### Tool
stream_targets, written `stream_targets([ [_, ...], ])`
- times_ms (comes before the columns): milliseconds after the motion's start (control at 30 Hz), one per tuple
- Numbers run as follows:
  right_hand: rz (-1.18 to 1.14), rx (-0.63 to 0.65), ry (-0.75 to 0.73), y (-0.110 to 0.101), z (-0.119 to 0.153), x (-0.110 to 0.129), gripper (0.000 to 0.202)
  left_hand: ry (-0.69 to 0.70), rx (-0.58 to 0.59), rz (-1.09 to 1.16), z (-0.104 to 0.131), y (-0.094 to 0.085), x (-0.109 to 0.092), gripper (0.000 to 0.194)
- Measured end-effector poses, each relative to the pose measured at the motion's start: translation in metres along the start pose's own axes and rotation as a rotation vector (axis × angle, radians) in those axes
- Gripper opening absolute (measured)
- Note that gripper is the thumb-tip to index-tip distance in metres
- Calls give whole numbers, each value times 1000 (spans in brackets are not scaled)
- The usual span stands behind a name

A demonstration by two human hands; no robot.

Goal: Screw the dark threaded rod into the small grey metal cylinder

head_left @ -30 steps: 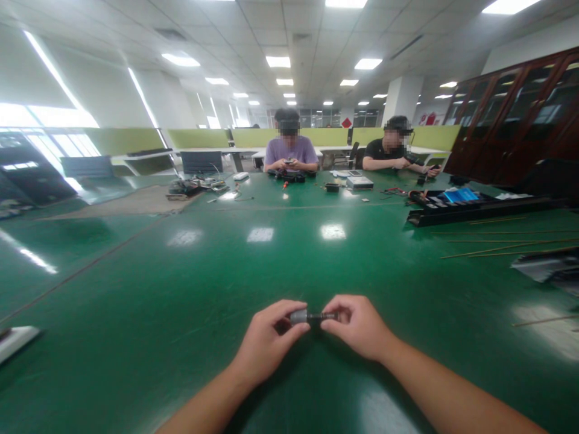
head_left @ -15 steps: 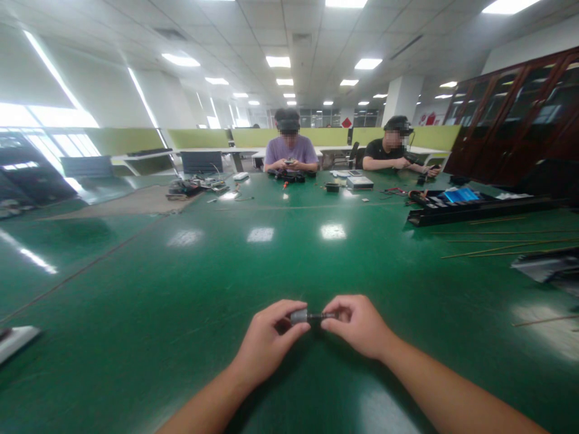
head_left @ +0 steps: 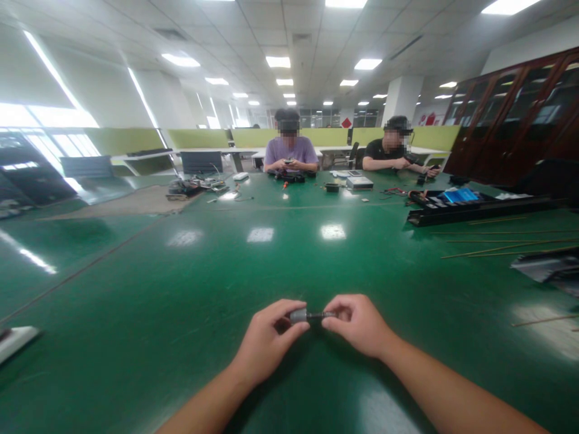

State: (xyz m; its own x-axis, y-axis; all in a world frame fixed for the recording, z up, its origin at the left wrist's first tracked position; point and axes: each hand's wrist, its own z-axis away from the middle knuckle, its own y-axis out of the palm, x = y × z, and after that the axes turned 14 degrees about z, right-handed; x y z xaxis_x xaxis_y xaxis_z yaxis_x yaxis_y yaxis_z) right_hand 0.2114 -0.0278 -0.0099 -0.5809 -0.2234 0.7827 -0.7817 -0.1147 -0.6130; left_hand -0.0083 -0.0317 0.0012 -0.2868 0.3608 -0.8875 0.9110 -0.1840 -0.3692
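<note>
Between my two hands, a small part with a grey cylinder (head_left: 299,316) on its left and a thin dark shaft (head_left: 315,316) on its right lies level, just above the green table (head_left: 217,265). My left hand (head_left: 270,337) pinches the grey cylinder between thumb and fingers. The thumb and forefinger of my right hand (head_left: 359,325) close on the right end of the dark shaft. My fingertips hide both ends of the part.
Two people (head_left: 290,150) (head_left: 391,150) sit across the table. Circuit parts (head_left: 192,185) lie far left, a silver box (head_left: 360,182) far centre. At right are a long black tray (head_left: 452,211) and thin rods (head_left: 497,248). A white object (head_left: 18,342) sits near left.
</note>
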Motion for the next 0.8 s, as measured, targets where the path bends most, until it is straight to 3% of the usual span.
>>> stream_targets([
  [800, -37, 7, -6, -1, -2, -7, 11, 1, -14, 1, 0, 0, -1, 24],
])
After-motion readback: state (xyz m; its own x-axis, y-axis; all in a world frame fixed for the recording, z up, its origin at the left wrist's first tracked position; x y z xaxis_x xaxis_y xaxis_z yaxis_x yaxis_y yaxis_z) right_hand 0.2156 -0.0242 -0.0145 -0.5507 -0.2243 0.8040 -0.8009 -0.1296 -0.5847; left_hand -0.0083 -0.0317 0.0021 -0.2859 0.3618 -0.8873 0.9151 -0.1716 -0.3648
